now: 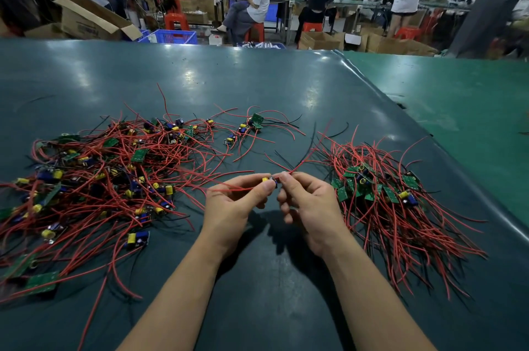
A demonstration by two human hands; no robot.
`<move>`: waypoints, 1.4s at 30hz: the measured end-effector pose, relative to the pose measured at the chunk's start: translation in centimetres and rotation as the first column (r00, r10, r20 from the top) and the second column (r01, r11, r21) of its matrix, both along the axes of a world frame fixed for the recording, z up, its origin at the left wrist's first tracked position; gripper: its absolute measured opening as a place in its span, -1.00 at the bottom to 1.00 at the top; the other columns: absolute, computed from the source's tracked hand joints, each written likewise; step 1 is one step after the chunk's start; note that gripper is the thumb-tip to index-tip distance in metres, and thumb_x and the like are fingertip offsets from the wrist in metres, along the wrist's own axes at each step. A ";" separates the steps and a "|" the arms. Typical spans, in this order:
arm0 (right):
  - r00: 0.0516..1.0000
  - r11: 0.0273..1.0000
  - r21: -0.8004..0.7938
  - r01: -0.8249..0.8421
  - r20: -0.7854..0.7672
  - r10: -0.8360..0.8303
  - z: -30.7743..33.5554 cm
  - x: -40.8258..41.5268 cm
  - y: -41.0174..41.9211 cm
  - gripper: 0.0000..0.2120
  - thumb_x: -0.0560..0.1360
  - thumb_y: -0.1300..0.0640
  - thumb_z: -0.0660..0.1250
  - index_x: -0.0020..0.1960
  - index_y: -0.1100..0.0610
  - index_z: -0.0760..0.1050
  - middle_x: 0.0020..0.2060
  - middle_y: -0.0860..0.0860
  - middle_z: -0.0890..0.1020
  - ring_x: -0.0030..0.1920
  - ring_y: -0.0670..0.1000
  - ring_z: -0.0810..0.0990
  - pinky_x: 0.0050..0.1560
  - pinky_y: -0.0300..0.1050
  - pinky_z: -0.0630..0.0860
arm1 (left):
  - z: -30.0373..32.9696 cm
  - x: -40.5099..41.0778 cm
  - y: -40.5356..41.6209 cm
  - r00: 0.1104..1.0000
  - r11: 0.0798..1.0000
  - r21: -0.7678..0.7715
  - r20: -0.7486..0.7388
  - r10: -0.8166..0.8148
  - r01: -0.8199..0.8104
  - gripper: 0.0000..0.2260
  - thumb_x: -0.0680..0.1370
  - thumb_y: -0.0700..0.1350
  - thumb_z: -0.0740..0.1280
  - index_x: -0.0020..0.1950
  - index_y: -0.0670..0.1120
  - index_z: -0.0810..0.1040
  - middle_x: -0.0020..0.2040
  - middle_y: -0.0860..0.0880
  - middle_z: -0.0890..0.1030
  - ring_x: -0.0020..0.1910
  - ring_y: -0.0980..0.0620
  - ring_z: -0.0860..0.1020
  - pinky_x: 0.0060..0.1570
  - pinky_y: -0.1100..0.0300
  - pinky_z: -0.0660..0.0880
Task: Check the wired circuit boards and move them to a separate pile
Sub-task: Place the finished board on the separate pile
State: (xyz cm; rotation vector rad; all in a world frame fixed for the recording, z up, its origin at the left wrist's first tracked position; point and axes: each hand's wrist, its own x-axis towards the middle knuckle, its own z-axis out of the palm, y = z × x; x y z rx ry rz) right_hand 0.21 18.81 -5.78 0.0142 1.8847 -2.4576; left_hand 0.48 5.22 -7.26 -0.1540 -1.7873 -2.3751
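Both hands hold one small board (pixel 272 180) up over the desk (pixel 257 87), midway between the two heaps: the left hand (pixel 232 207) pinches its near end between thumb and forefinger, and the right hand (pixel 307 207) pinches the other end, fingers curled and clamped where the red wires (pixel 303 162) leave it. More red leads trail leftward across the left fingers (pixel 264 187). The board itself is mostly hidden by the fingertips; only a yellow part and a dark blue part show. The step in hand looks to be the check itself, so the grip should stay on the board's edges and not on the solder side, with the board turned enough for both faces and each wire joint to be seen. A light tug on each lead near its root would likely show a loose joint better than looking alone. The unsorted pile (pixel 100 179) lies to the left, tangled and spread; the sorted pile (pixel 380 193) lies to the right, with wires fanned toward the near edge. A few stray boards (pixel 249 129) sit between, farther back. When placing, laying the leads the same way as the right pile's should keep it from snarling.
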 end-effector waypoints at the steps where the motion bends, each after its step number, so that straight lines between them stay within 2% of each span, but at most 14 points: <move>1: 1.000 1.000 -0.011 0.023 0.006 -0.023 0.0 -0.1 0.1 -0.86 0.57 0.19 0.35 -0.12 0.22 0.63 -0.48 0.00 0.52 -0.53 -0.09 0.40 -0.59 -0.29 0.31 | 0.0 0.1 0.0 1.000 1.000 -0.022 -0.006 -0.022 0.022 -0.83 0.33 -0.11 0.52 -0.11 -0.10 0.73 -0.20 -0.11 0.71 -0.30 0.05 0.55 -0.27 0.29 0.51; 6: 0.973 0.973 -0.017 0.230 -0.006 -0.230 0.1 -0.5 -0.1 -0.86 0.53 0.21 0.39 -0.19 0.20 0.65 -0.49 -0.03 0.53 -0.56 -0.11 0.37 -0.60 -0.30 0.27 | 0.2 0.1 0.3 0.999 0.998 -0.050 0.014 -0.033 0.034 -0.82 0.29 -0.09 0.52 -0.14 -0.10 0.72 -0.27 -0.06 0.69 -0.39 0.12 0.53 -0.32 0.32 0.48; 11: 0.858 0.849 -0.161 0.504 -0.017 -0.513 0.3 -1.4 1.4 -0.78 0.58 0.20 0.33 -0.24 0.18 0.51 -0.55 -0.08 0.44 -0.62 -0.12 0.29 -0.62 -0.31 0.20 | 0.1 0.1 0.1 0.998 0.998 -0.020 0.002 -0.065 0.065 -0.85 0.31 -0.14 0.55 -0.17 -0.14 0.72 -0.28 -0.10 0.68 -0.39 0.06 0.51 -0.35 0.29 0.48; 13: 0.856 0.842 -0.188 0.505 -0.017 -0.517 0.2 -1.3 1.3 -0.73 0.63 0.14 0.25 -0.23 0.17 0.47 -0.57 -0.08 0.40 -0.62 -0.10 0.28 -0.61 -0.32 0.20 | 0.0 0.0 0.0 0.998 0.998 -0.001 -0.004 -0.065 0.065 -0.89 0.34 -0.17 0.56 -0.17 -0.12 0.73 -0.28 -0.10 0.67 -0.38 0.06 0.51 -0.34 0.28 0.47; 16: 0.898 0.827 -0.362 0.431 0.082 -0.433 0.3 -1.5 0.8 -0.66 0.67 0.11 0.16 -0.27 0.18 0.40 -0.59 -0.07 0.34 -0.64 -0.11 0.25 -0.63 -0.36 0.17 | -0.2 -0.3 -0.1 0.999 0.998 0.042 0.004 -0.048 0.048 -0.90 0.36 -0.16 0.50 -0.15 -0.10 0.74 -0.28 -0.11 0.67 -0.37 0.05 0.51 -0.33 0.28 0.47; 19: 0.923 0.807 -0.461 0.369 0.079 -0.377 0.5 -1.6 1.1 -0.71 0.67 0.13 0.15 -0.19 0.19 0.44 -0.56 -0.04 0.43 -0.61 -0.12 0.31 -0.64 -0.33 0.21 | -0.3 -0.3 -0.2 0.999 0.997 0.069 -0.004 -0.037 0.037 -0.88 0.36 -0.18 0.49 -0.12 -0.10 0.74 -0.25 -0.10 0.67 -0.32 0.05 0.53 -0.30 0.29 0.47; 23: 0.898 0.885 -0.217 0.411 -0.070 -0.434 0.1 -1.3 0.9 -0.80 0.67 0.20 0.13 -0.09 0.15 0.44 -0.49 0.01 0.57 -0.61 -0.10 0.38 -0.62 -0.27 0.32 | -0.2 -0.5 -0.3 0.999 0.991 0.124 0.022 0.046 -0.049 -0.87 0.37 -0.20 0.53 -0.10 -0.09 0.73 -0.22 -0.05 0.67 -0.28 0.08 0.54 -0.24 0.30 0.48; 27: 0.851 0.853 -0.088 0.514 -0.076 -0.520 -0.3 -1.3 1.0 -0.77 0.64 0.29 0.09 -0.03 0.11 0.49 -0.51 0.04 0.59 -0.61 -0.08 0.43 -0.60 -0.21 0.43 | -0.3 -0.2 0.0 0.995 0.996 0.014 -0.041 0.093 -0.093 -0.82 0.43 -0.31 0.45 -0.01 -0.12 0.68 -0.17 -0.01 0.72 -0.19 0.15 0.63 -0.14 0.36 0.52; 30: 0.838 0.845 -0.062 0.532 -0.105 -0.535 -0.3 -1.2 1.0 -0.76 0.63 0.30 0.07 0.00 0.09 0.48 -0.51 0.05 0.59 -0.59 -0.06 0.46 -0.57 -0.18 0.47 | -0.1 0.0 0.2 0.990 0.990 -0.064 -0.082 0.117 -0.122 -0.89 0.46 -0.19 0.44 -0.02 -0.13 0.67 -0.24 0.05 0.69 -0.31 0.19 0.57 -0.23 0.40 0.48; 33: 0.905 0.904 -0.118 0.410 -0.072 -0.420 -0.1 -1.0 0.7 -0.80 0.63 0.30 0.08 0.07 0.12 0.45 -0.47 0.09 0.62 -0.61 -0.05 0.44 -0.59 -0.21 0.45 | 0.3 -0.2 0.1 0.971 0.973 0.010 -0.065 0.232 -0.232 -0.86 0.44 -0.06 0.41 -0.08 -0.10 0.64 -0.28 0.06 0.65 -0.33 0.15 0.52 -0.23 0.36 0.48; 37: 0.973 0.973 -0.018 0.228 -0.035 -0.229 -0.2 -0.7 0.0 -0.75 0.62 0.22 0.22 0.27 0.06 0.30 -0.50 0.09 0.59 -0.62 -0.04 0.41 -0.61 -0.21 0.41 | 2.4 -0.5 -0.7 0.924 0.913 0.192 -0.060 0.378 -0.361 -0.86 0.46 -0.05 0.34 -0.06 -0.09 0.53 -0.11 0.01 0.67 -0.07 0.02 0.62 0.04 0.14 0.56; 39: 0.984 0.984 0.029 0.176 -0.025 -0.175 -0.3 -0.4 -0.4 -0.70 0.61 0.13 0.28 0.29 -0.01 0.27 -0.51 0.06 0.58 -0.61 -0.04 0.42 -0.61 -0.22 0.39 | 4.7 -0.6 -1.7 0.926 0.918 0.268 -0.163 0.342 -0.292 -0.88 0.49 -0.08 0.33 -0.04 -0.10 0.49 -0.12 -0.05 0.70 -0.05 -0.05 0.66 0.09 0.07 0.58; 40: 0.987 0.986 0.039 0.161 -0.033 -0.160 -0.3 -0.4 -0.5 -0.75 0.61 0.10 0.29 0.26 0.05 0.36 -0.52 0.05 0.57 -0.61 -0.05 0.42 -0.61 -0.24 0.38 | 6.1 -0.6 -2.2 0.914 0.935 0.242 -0.251 0.320 -0.260 -0.90 0.51 -0.09 0.34 -0.03 -0.10 0.50 -0.15 -0.04 0.71 -0.10 -0.04 0.68 0.05 0.08 0.60; 42: 0.989 0.988 0.048 0.144 -0.052 -0.141 -0.2 -0.1 -0.5 -0.80 0.62 0.05 0.28 0.07 0.19 0.54 -0.52 0.05 0.55 -0.60 -0.06 0.40 -0.62 -0.25 0.36 | 8.8 -0.5 -3.2 0.842 0.948 0.051 -0.447 0.302 -0.313 -0.94 0.56 -0.07 0.36 -0.03 -0.03 0.53 -0.20 0.03 0.69 -0.18 0.01 0.68 -0.06 0.15 0.61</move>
